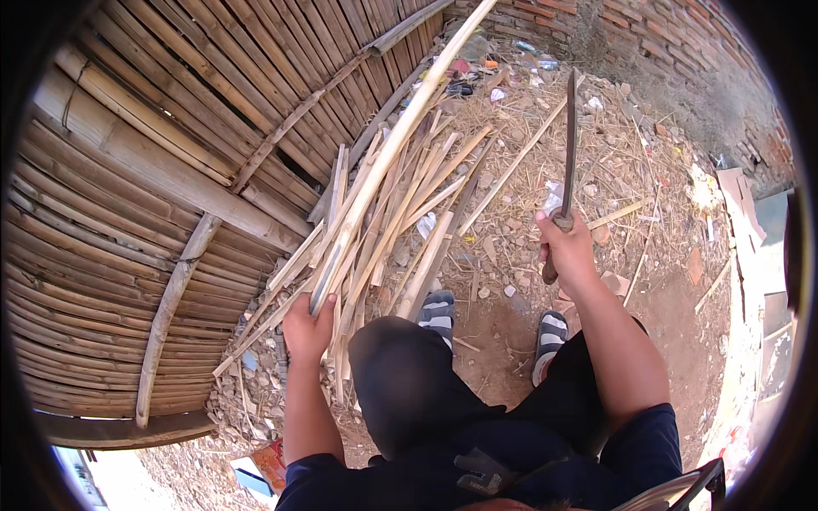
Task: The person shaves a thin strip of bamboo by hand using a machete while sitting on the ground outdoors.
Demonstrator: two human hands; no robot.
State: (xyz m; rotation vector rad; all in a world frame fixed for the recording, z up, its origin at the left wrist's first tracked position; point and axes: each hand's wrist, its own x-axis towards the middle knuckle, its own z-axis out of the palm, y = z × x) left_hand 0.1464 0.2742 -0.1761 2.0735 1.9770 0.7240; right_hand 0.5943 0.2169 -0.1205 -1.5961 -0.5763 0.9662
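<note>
My left hand (308,328) is closed around the near end of a long, pale split bamboo pole (388,162), which slants up and away to the far edge of the view. In my right hand (569,249) is a machete (571,136), its dark narrow blade pointing away from me and its wooden handle in my fist. The blade stands apart from the pole, well to its right. Beneath the pole lies a loose heap of split bamboo strips (417,200), some reaching close to my left knee.
A bamboo slat wall (128,264) with round poles rises on the left. At the far right stands a brick wall (635,34). Straw, stones and litter cover the dirt floor (511,319). My feet in striped socks (552,332) rest on it, and a bamboo stick (520,166) lies ahead.
</note>
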